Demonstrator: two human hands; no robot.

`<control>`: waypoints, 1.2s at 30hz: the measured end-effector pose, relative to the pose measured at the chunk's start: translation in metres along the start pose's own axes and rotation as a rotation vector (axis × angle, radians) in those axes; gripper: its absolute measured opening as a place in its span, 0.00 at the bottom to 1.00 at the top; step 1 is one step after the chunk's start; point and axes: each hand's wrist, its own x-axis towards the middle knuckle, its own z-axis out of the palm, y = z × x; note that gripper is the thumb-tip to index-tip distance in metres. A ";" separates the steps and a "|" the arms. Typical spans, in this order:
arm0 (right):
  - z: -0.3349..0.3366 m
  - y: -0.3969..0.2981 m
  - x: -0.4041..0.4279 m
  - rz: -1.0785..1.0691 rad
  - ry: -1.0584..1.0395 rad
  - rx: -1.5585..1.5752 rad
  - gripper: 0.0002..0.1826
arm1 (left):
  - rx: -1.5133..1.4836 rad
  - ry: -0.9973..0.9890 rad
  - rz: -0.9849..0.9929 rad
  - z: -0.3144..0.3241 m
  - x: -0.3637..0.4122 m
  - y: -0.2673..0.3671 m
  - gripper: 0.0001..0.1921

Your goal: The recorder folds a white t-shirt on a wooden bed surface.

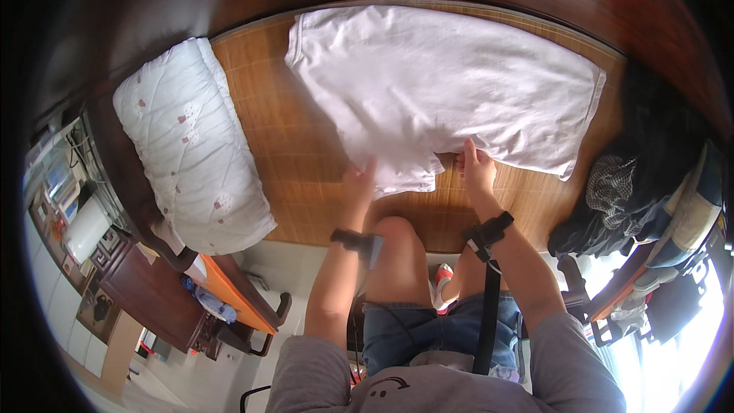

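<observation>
A pale pinkish-white T-shirt (pixel 459 80) lies spread sideways on a wooden slatted mat (pixel 304 166), its hem towards the right and a sleeve pointing at me. My left hand (pixel 361 183) is at the left edge of that near sleeve, thumb up over the cloth; it is blurred, and its fingers are partly hidden. With my right hand (pixel 477 169) I pinch the shirt's near edge just right of the sleeve, the thumb on top and the fingers curled under. Both wrists wear black straps with small devices.
A folded white quilt (pixel 195 149) with a small print lies on the left of the mat. Dark clothes (pixel 608 206) are heaped at the right, beside a blue and cream checked cloth (pixel 685 212). Dark wood borders the far side. An orange panel (pixel 235 292) stands low on the left.
</observation>
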 end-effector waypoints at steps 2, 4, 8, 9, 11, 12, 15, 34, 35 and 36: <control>-0.013 0.012 0.011 0.275 -0.002 0.289 0.19 | -0.042 0.009 0.092 0.004 0.002 -0.007 0.22; -0.024 0.013 0.010 0.308 0.128 0.347 0.19 | -0.023 0.066 0.191 -0.004 0.006 -0.014 0.22; -0.071 0.039 0.017 0.390 0.432 0.693 0.18 | 0.166 0.203 0.104 -0.007 -0.004 0.010 0.21; -0.082 0.046 0.019 0.388 0.462 0.780 0.18 | 0.163 0.193 0.115 -0.007 -0.003 0.013 0.21; -0.102 0.065 0.031 0.421 0.524 0.792 0.16 | 0.279 0.613 0.408 -0.006 -0.009 0.011 0.20; -0.124 0.089 0.042 0.462 0.560 0.862 0.15 | 0.247 0.388 0.366 0.008 -0.030 0.044 0.21; -0.135 0.100 0.046 0.484 0.553 0.938 0.12 | 0.486 0.256 1.064 0.027 -0.029 0.057 0.19; -0.207 0.014 0.078 0.155 0.245 0.665 0.18 | 0.445 -0.224 1.093 0.053 0.008 0.118 0.05; -0.209 0.010 0.078 0.157 0.244 0.668 0.18 | 0.453 -0.214 1.088 0.053 0.010 0.117 0.06; -0.214 0.007 0.077 0.175 0.184 0.601 0.16 | 0.457 -0.207 1.083 0.054 0.010 0.118 0.06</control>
